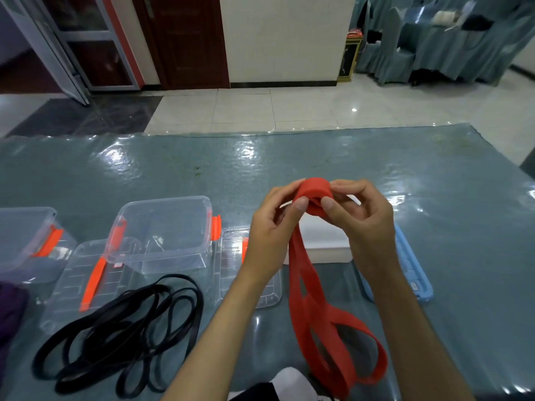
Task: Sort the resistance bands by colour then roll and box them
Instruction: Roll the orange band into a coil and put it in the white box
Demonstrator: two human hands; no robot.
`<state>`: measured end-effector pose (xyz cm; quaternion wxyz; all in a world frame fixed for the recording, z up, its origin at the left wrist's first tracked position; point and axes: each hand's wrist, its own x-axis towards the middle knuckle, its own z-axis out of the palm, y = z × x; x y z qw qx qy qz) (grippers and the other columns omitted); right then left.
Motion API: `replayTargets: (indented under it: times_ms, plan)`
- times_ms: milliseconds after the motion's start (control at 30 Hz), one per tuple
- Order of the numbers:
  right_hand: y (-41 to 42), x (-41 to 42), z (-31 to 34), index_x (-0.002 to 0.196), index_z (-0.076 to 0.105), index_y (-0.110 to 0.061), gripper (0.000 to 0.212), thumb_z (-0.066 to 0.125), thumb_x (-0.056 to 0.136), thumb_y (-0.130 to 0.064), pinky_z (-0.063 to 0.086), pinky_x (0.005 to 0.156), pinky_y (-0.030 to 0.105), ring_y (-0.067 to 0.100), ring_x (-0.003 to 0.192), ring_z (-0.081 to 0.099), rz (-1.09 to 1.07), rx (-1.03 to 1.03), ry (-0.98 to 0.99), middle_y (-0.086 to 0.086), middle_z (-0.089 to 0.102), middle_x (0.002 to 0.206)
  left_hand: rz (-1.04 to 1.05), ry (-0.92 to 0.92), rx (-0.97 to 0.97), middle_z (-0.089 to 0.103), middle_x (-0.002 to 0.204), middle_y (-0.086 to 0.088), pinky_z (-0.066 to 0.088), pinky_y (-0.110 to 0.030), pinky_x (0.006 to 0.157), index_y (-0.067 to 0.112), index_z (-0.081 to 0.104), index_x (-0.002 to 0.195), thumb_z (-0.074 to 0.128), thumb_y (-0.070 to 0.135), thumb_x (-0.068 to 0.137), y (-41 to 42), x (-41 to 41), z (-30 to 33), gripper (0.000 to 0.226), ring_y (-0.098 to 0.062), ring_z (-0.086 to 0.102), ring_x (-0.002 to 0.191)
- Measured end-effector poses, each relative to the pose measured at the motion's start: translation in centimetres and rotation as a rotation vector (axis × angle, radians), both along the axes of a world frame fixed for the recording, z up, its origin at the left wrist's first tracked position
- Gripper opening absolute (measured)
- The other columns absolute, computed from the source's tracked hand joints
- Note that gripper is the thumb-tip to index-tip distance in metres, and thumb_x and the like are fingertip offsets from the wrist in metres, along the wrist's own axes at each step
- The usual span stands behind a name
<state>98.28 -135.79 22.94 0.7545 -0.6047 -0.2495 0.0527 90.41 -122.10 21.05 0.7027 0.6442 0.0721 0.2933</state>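
Red resistance bands (315, 314) hang from both my hands above the table, their top end wound into a small roll (315, 190). My left hand (275, 224) pinches the roll's left side between thumb and fingers. My right hand (359, 215) pinches its right side. The loose loops trail down to the table's front edge. A pile of thin black bands (121, 328) lies at the front left. A purple band (11, 308) shows at the far left edge. A clear open box with orange clasps (162, 227) stands left of my hands.
Another clear box (26, 241) stands far left. Two clear lids (86, 279) (246, 264) lie flat on the teal, plastic-covered table (434, 183). A white box (327, 241) and a blue lid (411, 267) sit under my right hand. Covered chairs stand beyond.
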Motion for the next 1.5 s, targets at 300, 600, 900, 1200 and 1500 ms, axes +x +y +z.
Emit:
replayTargets:
  times_ms: [300, 600, 900, 1200, 1500]
  plan:
    - [-0.5, -0.4, 1.8, 0.12, 0.069, -0.022, 0.053, 0.091, 0.071, -0.023, 0.064, 0.085, 0.034, 0.022, 0.099, 0.078, 0.014, -0.077, -0.047, 0.004, 0.08, 0.105, -0.123, 0.043, -0.046, 0.078, 0.115, -0.007, 0.06, -0.035, 0.097, 0.022, 0.066, 0.128, 0.089, 0.012, 0.08, 1.8, -1.2, 1.6, 0.054, -0.024, 0.075, 0.111]
    - [0.8, -1.7, 1.6, 0.127, 0.072, -0.021, 0.052, 0.089, 0.078, -0.023, 0.063, 0.085, 0.035, 0.027, 0.107, 0.077, 0.118, 0.078, 0.177, 0.006, 0.079, 0.11, -0.176, 0.129, 0.059, 0.078, 0.11, -0.002, 0.06, -0.031, 0.091, 0.02, 0.075, 0.108, 0.094, 0.017, 0.076, 4.0, -1.8, 3.8, 0.038, -0.024, 0.077, 0.105]
    - [0.1, 0.0, 4.2, 0.115, 0.073, -0.029, 0.044, 0.089, 0.074, -0.026, 0.062, 0.078, 0.024, 0.021, 0.09, 0.08, 0.108, -0.016, -0.077, 0.004, 0.082, 0.1, -0.055, -0.035, 0.0, 0.08, 0.106, -0.007, 0.063, -0.03, 0.086, 0.011, 0.071, 0.117, 0.092, 0.009, 0.077, 2.4, -2.0, 4.8, 0.045, -0.023, 0.079, 0.097]
    - [4.0, -2.4, 3.9, 0.101, 0.074, -0.015, 0.023, 0.083, 0.082, -0.023, 0.062, 0.088, 0.038, 0.027, 0.098, 0.076, -0.041, 0.285, 0.038, 0.01, 0.079, 0.102, 0.05, -0.255, -0.091, 0.075, 0.12, -0.007, 0.057, -0.026, 0.094, 0.017, 0.067, 0.123, 0.081, 0.008, 0.089, 1.2, -1.2, 5.4, 0.038, -0.021, 0.073, 0.116]
    - [2.7, -1.6, 4.8, 0.12, 0.072, -0.026, 0.041, 0.088, 0.083, -0.021, 0.062, 0.094, 0.046, 0.032, 0.112, 0.074, 0.026, 0.162, -0.071, 0.005, 0.075, 0.117, 0.052, -0.245, -0.058, 0.075, 0.116, -0.008, 0.056, -0.021, 0.089, 0.017, 0.072, 0.115, 0.072, 0.007, 0.097, 1.4, -1.1, 5.8, 0.021, -0.015, 0.073, 0.109]
